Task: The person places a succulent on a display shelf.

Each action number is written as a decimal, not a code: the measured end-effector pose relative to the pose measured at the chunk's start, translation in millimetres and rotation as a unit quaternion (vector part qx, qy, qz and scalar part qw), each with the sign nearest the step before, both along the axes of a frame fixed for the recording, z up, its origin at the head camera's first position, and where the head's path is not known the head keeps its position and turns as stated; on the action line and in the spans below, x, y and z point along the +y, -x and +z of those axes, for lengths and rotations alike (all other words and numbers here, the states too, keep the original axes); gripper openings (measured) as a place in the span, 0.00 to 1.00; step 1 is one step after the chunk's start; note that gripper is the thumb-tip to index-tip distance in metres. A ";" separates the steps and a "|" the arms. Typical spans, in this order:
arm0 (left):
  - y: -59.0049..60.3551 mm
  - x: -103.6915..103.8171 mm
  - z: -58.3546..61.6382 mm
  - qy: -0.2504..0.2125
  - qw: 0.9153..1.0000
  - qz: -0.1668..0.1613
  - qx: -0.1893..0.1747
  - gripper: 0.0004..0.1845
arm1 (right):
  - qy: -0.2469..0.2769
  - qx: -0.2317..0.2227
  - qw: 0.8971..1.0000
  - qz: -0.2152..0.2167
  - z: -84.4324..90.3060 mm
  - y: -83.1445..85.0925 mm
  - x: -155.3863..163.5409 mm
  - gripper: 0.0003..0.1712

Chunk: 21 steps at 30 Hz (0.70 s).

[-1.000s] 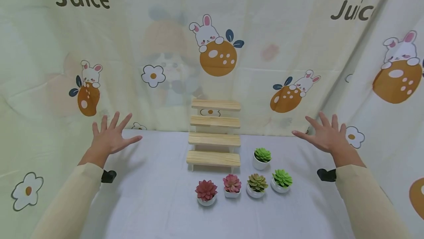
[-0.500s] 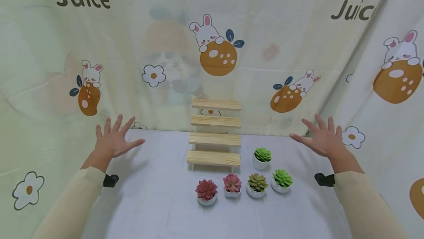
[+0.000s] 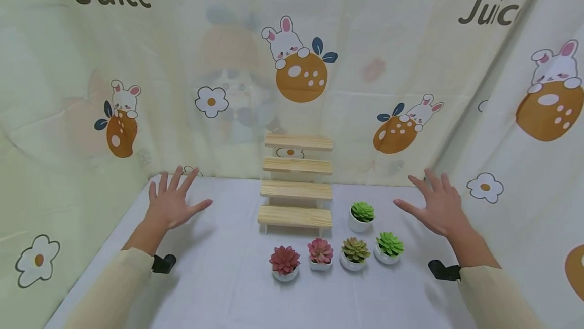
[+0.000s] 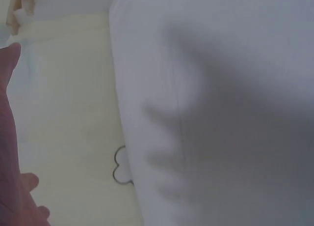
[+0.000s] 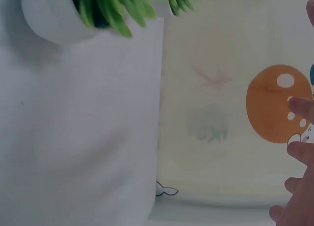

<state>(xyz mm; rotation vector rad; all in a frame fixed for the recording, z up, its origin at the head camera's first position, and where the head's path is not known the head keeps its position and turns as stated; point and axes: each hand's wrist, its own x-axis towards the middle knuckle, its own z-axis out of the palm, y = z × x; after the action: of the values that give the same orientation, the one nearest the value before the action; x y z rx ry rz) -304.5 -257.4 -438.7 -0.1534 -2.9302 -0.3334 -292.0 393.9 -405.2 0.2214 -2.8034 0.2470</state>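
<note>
1. While both my hands hover palm-down above the white tabletop (image 3: 219, 278), neither one touches or holds anything.
2. My left hand (image 3: 171, 203) is spread wide, fingers straight and fanned, thumb pointing toward the centre. It sits well left of the wooden step shelf (image 3: 295, 187), near the table's back-left corner.
3. My right hand (image 3: 437, 207) is likewise spread wide, fingers straight. The nearest object is the green succulent in a white pot (image 3: 361, 216) standing just right of the shelf's lowest step; it lies to the left of my thumb, apart from it, no contact.
4. A second green succulent (image 3: 388, 247) sits nearer to me than that hand and to its left, also clear of the fingers.
5. Front row, left to right: red succulent (image 3: 284, 263), pink succulent (image 3: 320, 253), olive-brown succulent (image 3: 354, 253), then the second green one. All stand upright in white pots on the tabletop, in front of the shelf.
6. Shelf: four pale wood steps, all bare, backed against the printed curtain (image 3: 374, 30).
7. Right wrist view: green leaves and a white pot at the upper left, my fingertips (image 5: 300, 152) at the right edge, well apart from the pot.
8. Left wrist view: only cloth, a shadow and the edge of my hand; finger spread cannot be judged there.
</note>
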 end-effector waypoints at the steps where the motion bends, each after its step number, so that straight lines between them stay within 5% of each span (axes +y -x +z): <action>1: -1.5 2.9 -2.4 -0.006 1.000 -0.003 0.004 0.54 | 0.008 0.006 1.000 0.005 -3.1 -2.7 -1.9 0.51; 8: -8.8 24.5 -17.1 -0.061 0.997 -0.023 0.029 0.51 | 0.085 0.048 0.994 0.045 -24.3 -19.8 -12.3 0.47; 14: -10.5 53.2 -25.5 -0.120 0.991 -0.033 0.043 0.48 | 0.160 0.037 0.985 0.052 -38.6 -34.5 -22.8 0.43; 21: -14.4 85.1 -37.1 -0.233 0.972 -0.037 0.021 0.43 | 0.224 0.004 0.974 0.020 -58.2 -51.5 -39.6 0.42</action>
<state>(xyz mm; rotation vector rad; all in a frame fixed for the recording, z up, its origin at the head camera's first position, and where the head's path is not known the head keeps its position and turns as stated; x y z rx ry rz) -290.1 -172.3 -475.8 -0.1979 -2.7156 -0.9984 -240.5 354.3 -463.4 0.1700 -2.6477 0.8682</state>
